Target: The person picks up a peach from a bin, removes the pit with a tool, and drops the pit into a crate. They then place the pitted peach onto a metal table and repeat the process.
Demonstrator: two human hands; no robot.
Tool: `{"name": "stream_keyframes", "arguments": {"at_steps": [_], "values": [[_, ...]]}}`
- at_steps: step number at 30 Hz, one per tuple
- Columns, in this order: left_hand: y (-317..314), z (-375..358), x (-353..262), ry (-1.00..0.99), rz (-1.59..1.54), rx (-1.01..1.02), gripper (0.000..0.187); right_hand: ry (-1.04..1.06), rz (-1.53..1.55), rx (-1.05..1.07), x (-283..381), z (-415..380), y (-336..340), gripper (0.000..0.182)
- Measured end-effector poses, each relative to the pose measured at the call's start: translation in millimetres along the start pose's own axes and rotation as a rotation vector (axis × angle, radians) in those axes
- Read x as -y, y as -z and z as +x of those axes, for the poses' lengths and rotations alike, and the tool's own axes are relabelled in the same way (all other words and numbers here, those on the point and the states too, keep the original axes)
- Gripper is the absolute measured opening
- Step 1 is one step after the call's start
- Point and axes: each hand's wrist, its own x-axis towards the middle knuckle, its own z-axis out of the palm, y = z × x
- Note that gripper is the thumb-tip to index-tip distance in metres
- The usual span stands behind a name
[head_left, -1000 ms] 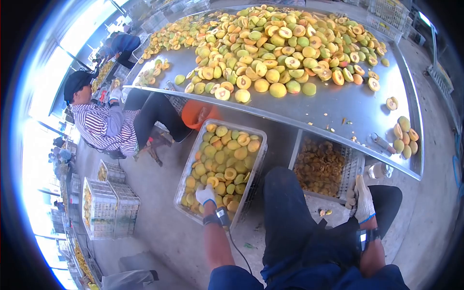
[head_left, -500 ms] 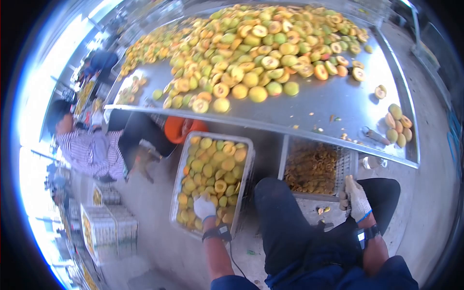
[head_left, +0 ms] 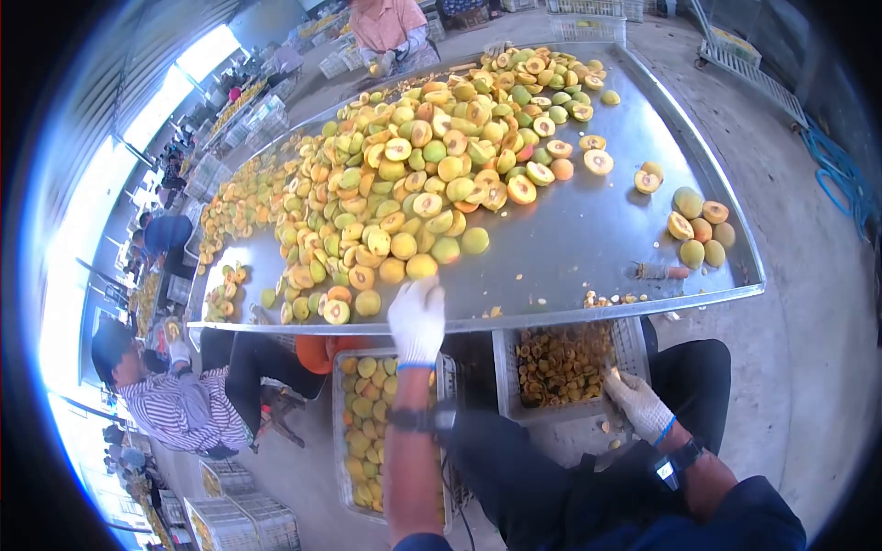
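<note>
My left hand [head_left: 418,321], in a white knit glove, reaches over the near edge of the metal table [head_left: 560,266]. Its fingertips are just below a whole-looking yellow apricot [head_left: 422,266] at the front of a big heap of apricots [head_left: 395,174], many of them halved. My right hand [head_left: 640,404], gloved too, is low by my thigh at the right rim of a crate of brown pits [head_left: 560,367]. Its fingers look closed together; what they hold, if anything, is hidden. Under my left forearm stands a crate of apricots [head_left: 367,413].
A tool with a wrapped handle [head_left: 660,272] lies on the table's right side, near a small group of apricots [head_left: 703,230]. A person in a striped shirt [head_left: 184,404] sits at the left; another person [head_left: 390,32] works across the table. Stacked crates [head_left: 243,519] stand lower left.
My left hand has gone from the crate of apricots up to the table edge by the heap. My right hand stays near the pit crate. The view has tilted up.
</note>
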Motion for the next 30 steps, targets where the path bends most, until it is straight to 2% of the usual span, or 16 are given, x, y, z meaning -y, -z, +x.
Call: {"name": "stream_keyframes", "arguments": {"at_steps": [2,3,5,7,12,14,15,17,18,20,22,23,24,26,28,30], "values": [[-49,38,18,0.023,0.035,0.016,0.029,0.047,0.047,0.017,-11,7,4,0.036],[-68,51,23,0.007,0.157,0.037,0.031,0.028,0.03,0.033,-4,2,4,0.035],[-88,69,23,-0.016,0.28,0.058,0.035,0.026,0.009,0.038,-4,4,7,0.033],[-102,80,18,0.067,0.591,0.221,0.041,0.046,0.0,0.044,-9,9,13,0.032],[-113,74,32,-0.005,0.616,0.269,0.042,0.037,0.026,0.142,5,1,18,0.029],[-109,68,48,-0.007,0.411,0.336,0.042,0.088,0.009,0.148,0,1,18,0.029],[-101,62,37,-0.015,0.412,0.34,0.042,0.136,-0.022,0.151,-2,0,18,0.029],[-67,49,-7,0.523,-0.316,0.416,0.044,0.182,-0.017,0.166,-1,-2,20,0.03],[-51,37,-26,0.584,-0.558,0.407,0.043,0.225,-0.023,0.186,2,-5,20,0.031],[-31,5,-50,0.564,-0.953,0.455,0.038,0.22,-0.015,0.198,13,-11,19,0.032],[-25,-25,-86,0.925,-1.249,0.335,0.04,0.384,-0.227,0.207,23,-10,16,0.034],[-15,-40,-101,0.955,-1.307,0.354,0.044,0.381,-0.231,0.204,35,-15,13,0.034],[-19,-58,-101,0.841,-1.295,0.387,0.05,0.411,-0.282,0.18,50,-23,8,0.035],[-18,-75,-123,1.069,-1.402,0.323,0.054,0.439,-0.336,0.154,58,-30,1,0.036],[-22,-92,-135,1.065,-1.452,0.315,0.058,0.564,-0.443,0.09,56,-25,-5,0.041],[-34,-106,-137,1.025,-1.705,0.181,0.061,0.524,-0.473,0.061,57,-31,-10,0.036]]}}
